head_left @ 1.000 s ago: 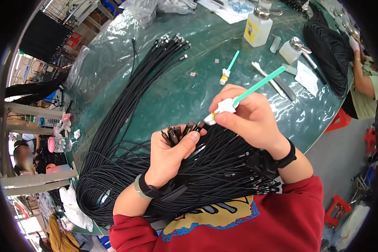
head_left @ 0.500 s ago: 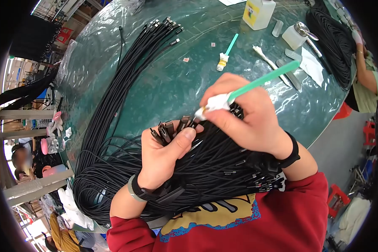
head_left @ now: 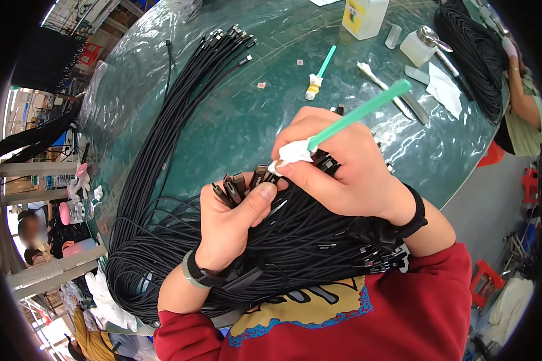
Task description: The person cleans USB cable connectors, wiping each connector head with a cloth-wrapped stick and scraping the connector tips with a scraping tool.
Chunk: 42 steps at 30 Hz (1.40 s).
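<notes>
My left hand [head_left: 238, 219] is closed around several black cable connectors [head_left: 235, 185], whose metal plug ends point up past the thumb. In my right hand [head_left: 343, 165] is a green stick [head_left: 361, 114] with a white cloth-wrapped tip [head_left: 294, 153], pinched between thumb and fingers. The wrapped tip touches, or nearly touches, one connector by my left thumb; the exact contact is hard to see. Under both hands lies a thick bundle of black cables [head_left: 162, 240], looped at the left. More connector ends [head_left: 382, 259] gather at its right end.
On the green table [head_left: 223, 126] lie a second wrapped stick [head_left: 315, 84], a white bottle [head_left: 364, 18], a pump-top bottle [head_left: 418, 47], a white cloth [head_left: 444, 90] and another cable coil [head_left: 470, 60]. A co-worker's arm [head_left: 518, 84] reaches in at the right; a red stool [head_left: 486, 283] stands below.
My right hand has moved slightly left and down with the stick, bringing the wrapped tip onto or close to the connector. My left hand keeps its grip, shifted slightly left.
</notes>
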Motion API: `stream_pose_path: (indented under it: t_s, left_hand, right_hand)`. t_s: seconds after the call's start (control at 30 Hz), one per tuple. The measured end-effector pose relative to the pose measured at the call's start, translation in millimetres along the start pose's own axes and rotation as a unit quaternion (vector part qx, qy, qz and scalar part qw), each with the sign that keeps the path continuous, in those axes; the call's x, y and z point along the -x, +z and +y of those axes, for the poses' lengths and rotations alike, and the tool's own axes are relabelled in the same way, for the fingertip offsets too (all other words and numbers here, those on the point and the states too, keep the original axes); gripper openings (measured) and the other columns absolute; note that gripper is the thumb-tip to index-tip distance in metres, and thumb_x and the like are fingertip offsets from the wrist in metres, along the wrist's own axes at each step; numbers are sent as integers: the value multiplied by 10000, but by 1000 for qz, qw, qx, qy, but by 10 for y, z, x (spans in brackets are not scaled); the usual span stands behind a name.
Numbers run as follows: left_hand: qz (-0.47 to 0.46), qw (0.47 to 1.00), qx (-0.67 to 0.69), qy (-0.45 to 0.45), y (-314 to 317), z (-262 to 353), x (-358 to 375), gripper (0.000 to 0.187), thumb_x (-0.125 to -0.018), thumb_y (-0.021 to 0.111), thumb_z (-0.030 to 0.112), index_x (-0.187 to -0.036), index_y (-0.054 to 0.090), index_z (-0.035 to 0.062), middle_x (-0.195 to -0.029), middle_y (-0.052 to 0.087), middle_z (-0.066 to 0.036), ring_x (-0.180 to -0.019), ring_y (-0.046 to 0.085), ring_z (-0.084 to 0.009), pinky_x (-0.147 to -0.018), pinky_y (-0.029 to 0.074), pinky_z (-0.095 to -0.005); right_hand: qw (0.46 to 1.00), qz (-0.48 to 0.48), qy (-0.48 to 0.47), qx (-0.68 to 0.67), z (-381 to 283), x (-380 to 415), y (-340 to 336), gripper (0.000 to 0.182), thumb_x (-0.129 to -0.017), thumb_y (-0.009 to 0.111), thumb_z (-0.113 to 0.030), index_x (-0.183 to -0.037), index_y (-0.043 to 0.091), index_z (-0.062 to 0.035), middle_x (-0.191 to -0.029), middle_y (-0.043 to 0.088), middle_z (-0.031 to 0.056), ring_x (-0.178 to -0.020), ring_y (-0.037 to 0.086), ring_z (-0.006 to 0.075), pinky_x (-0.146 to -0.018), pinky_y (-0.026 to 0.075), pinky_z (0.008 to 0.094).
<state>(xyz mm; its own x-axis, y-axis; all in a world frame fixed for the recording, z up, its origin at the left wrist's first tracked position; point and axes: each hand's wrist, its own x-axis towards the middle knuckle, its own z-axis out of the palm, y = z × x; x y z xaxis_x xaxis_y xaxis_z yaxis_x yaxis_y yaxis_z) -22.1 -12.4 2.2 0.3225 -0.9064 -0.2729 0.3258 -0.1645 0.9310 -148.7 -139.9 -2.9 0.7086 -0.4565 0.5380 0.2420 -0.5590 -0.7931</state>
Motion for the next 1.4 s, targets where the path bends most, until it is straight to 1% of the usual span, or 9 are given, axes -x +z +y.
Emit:
stream_pose_path:
  t_s: [0.13, 0.33, 0.43, 0.53, 0.63, 0.7, 0.8, 1.03, 1.4]
  left_hand:
    - [-3, 1000, -7, 2, 11, 20, -4, 189, -806, 556, 104, -862, 580, -74, -559, 474, 18, -465, 343, -33, -426, 245, -181]
    - [-45, 998, 15, -29, -49, 26, -45, 200, -807, 542, 109, -869, 571, -79, -535, 455, 22, -450, 337, -39, -431, 245, -178]
    - [-127, 962, 187, -156, -105, 69, -85, 206, -803, 535, 114, -866, 569, -79, -516, 444, 25, -439, 338, -42, -430, 247, -178]
    - [-110, 977, 148, -105, -124, 34, -69, 194, -780, 564, 99, -867, 574, -75, -534, 472, 19, -446, 356, -40, -433, 258, -175]
    - [-59, 994, 81, -50, -81, 28, -38, 186, -755, 593, 78, -866, 579, -70, -558, 499, 13, -464, 378, -36, -441, 275, -171]
    - [20, 1000, -15, 14, -21, 43, -20, 183, -729, 623, 52, -862, 584, -66, -589, 525, 8, -490, 406, -30, -454, 297, -166]
    - [48, 998, -30, 9, 44, 54, 19, 175, -708, 637, 18, -856, 591, -62, -622, 546, 5, -522, 431, -26, -476, 323, -160]
    - [49, 997, -54, 11, 44, 30, 39, 164, -704, 638, -11, -857, 599, -58, -663, 565, 14, -578, 468, -21, -531, 370, -153]
    - [82, 995, -52, 22, 57, 18, 35, 166, -703, 646, -2, -855, 605, -52, -665, 556, 24, -589, 465, -21, -557, 380, -152]
  right_hand:
    - [998, -28, 42, -30, -3, 22, -16, 130, -678, 575, 29, -798, 554, -15, -705, 566, 56, -621, 518, 183, -523, 396, 266]
    - [998, 40, 41, -12, 47, 13, 3, 120, -689, 572, 30, -799, 546, -11, -724, 563, 63, -638, 515, 163, -546, 388, 249]
    - [998, 45, 46, -17, 50, 25, -40, 125, -699, 576, 24, -815, 542, -6, -737, 558, 62, -656, 516, 154, -564, 388, 245]
    - [998, 23, 49, -33, 36, 48, -51, 137, -711, 579, 18, -840, 537, 1, -754, 553, 59, -679, 515, 145, -583, 389, 240]
    - [962, 61, 178, -197, -6, 59, -45, 159, -723, 577, 21, -873, 528, 5, -775, 548, 56, -703, 511, 137, -591, 387, 236]
    - [961, 62, 177, -201, -25, 63, -24, 163, -724, 572, 26, -879, 526, 4, -783, 548, 56, -712, 509, 132, -593, 386, 234]
    - [959, 68, 177, -210, -40, 64, 16, 173, -728, 564, 35, -893, 523, 0, -798, 548, 55, -728, 504, 122, -596, 383, 229]
    - [1000, 7, 24, 12, -31, 37, 43, 137, -692, 570, 41, -820, 539, 3, -734, 559, 59, -645, 514, 160, -543, 387, 250]
    - [999, 11, 30, -19, -2, 88, 14, 102, -681, 553, 39, -771, 545, -9, -686, 552, 53, -597, 504, 172, -503, 380, 260]
